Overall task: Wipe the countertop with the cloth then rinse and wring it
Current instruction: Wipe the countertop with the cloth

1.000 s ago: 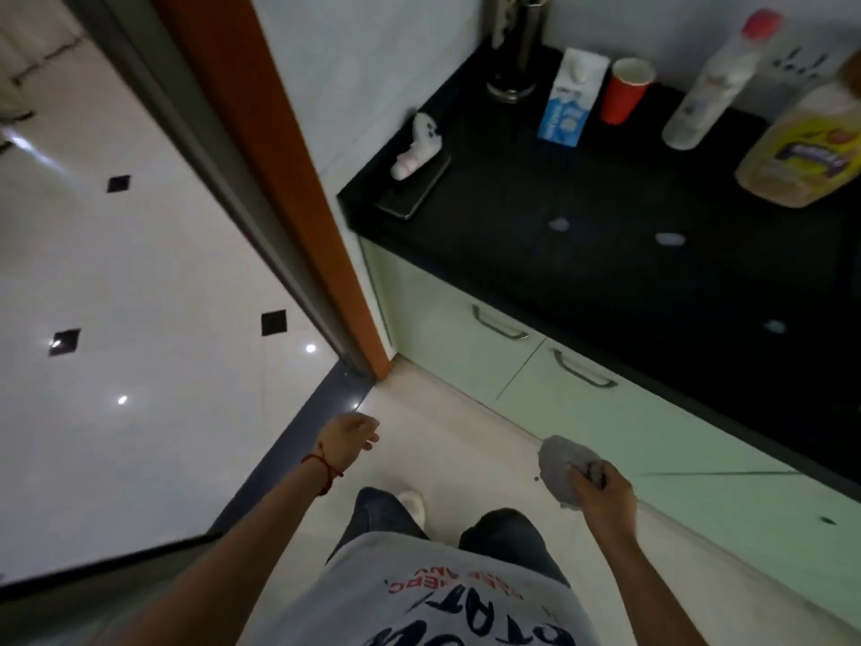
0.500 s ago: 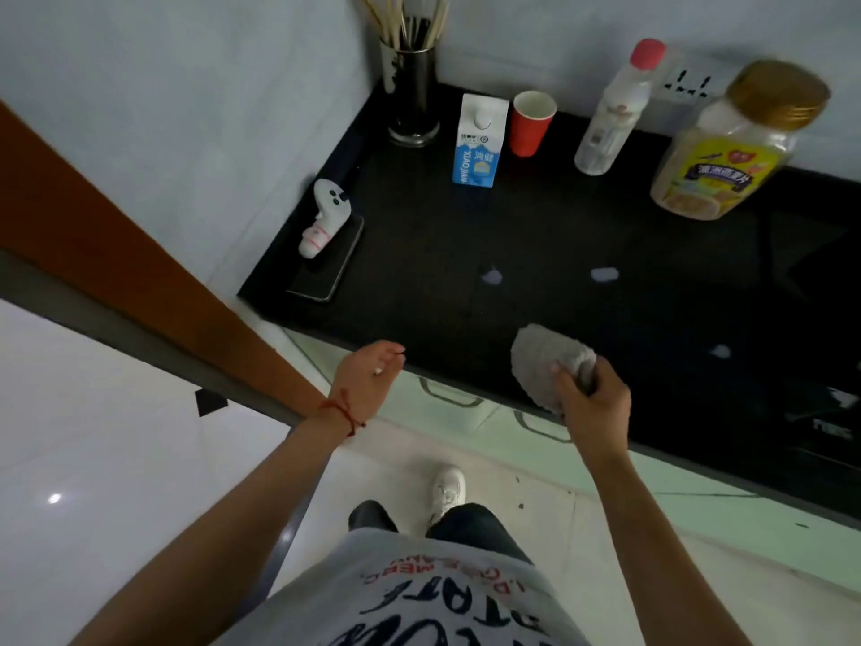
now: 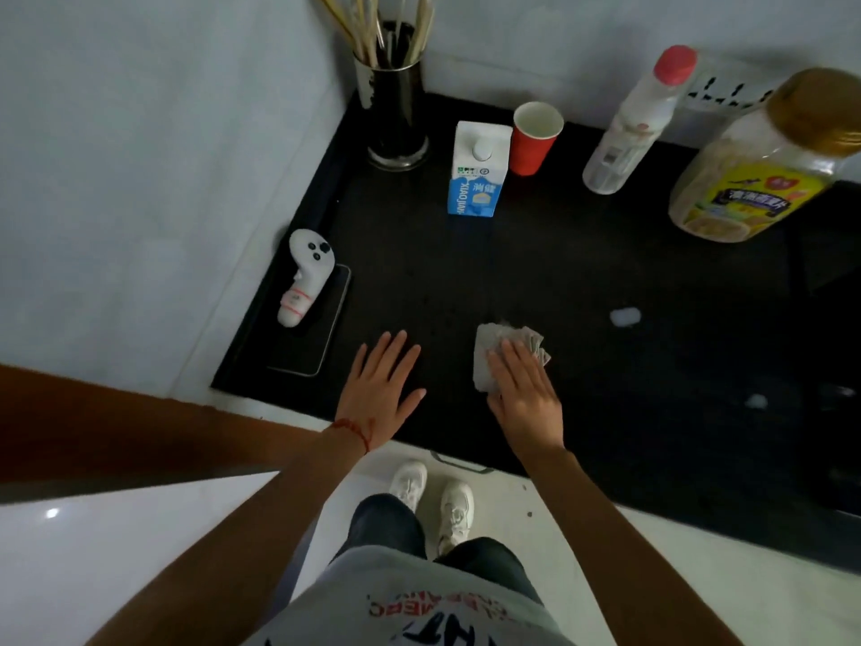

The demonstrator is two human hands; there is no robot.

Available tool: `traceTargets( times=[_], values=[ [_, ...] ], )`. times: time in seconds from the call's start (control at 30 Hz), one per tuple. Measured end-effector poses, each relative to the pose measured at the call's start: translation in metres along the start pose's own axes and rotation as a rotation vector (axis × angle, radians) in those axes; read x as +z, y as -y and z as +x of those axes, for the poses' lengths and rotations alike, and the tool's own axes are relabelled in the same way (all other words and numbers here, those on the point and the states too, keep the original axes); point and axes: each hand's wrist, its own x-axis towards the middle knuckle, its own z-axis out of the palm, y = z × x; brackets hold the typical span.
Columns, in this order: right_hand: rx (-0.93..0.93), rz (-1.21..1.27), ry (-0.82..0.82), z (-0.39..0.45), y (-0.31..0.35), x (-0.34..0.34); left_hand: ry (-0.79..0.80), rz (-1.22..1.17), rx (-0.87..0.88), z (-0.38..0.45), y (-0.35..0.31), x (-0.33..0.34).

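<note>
A crumpled grey cloth (image 3: 498, 354) lies on the glossy black stone countertop (image 3: 605, 254), near its front edge and about midway along the visible stretch. The right hand (image 3: 524, 394) presses flat on top of the cloth, fingers stretched out rather than curled around it, so it pins the cloth and does not clutch it. Just beside it, towards the left end, the left hand (image 3: 379, 389) lies flat and spread, palm down and empty, a red string at its wrist. Two small white smears (image 3: 625, 317) mark the countertop to the right of the cloth. A white handheld controller (image 3: 305, 277) rests on a dark phone (image 3: 312, 333) at the left edge. Along the back edge stand a dark utensil holder (image 3: 396, 118), a blue-and-white carton (image 3: 479, 170), a red paper cup (image 3: 535, 138), a clear bottle with a red cap (image 3: 629, 128) and a large plastic jar with a yellow label (image 3: 764, 170).
</note>
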Motion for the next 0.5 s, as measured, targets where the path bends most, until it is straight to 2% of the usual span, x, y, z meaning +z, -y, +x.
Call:
traceTargets(
  times=[0.07, 0.2, 0.27, 0.4, 0.47, 0.5],
  values=[
    [0.039, -0.037, -0.018, 0.023, -0.004, 0.001, -0.001, 0.027, 0.019, 0.003, 0.004, 0.003],
    [0.233, 0.012, -0.007, 0.082, -0.004, -0.004, -0.031, 0.063, 0.051, 0.006, 0.007, 0.009],
    [0.201, 0.021, -0.044, 0.069, 0.002, -0.002, -0.03, 0.083, 0.061, 0.006, 0.008, 0.01],
    [0.019, 0.05, -0.03, 0.012, 0.0, -0.003, -0.053, 0.094, 0.057, 0.007, 0.009, 0.012],
    [-0.005, 0.016, -0.017, 0.03, -0.015, -0.005, -0.064, 0.113, 0.063, 0.007, 0.008, 0.013],
    [0.051, 0.003, -0.015, 0.047, -0.019, -0.007, -0.066, 0.123, 0.067, 0.007, 0.009, 0.012]
  ],
)
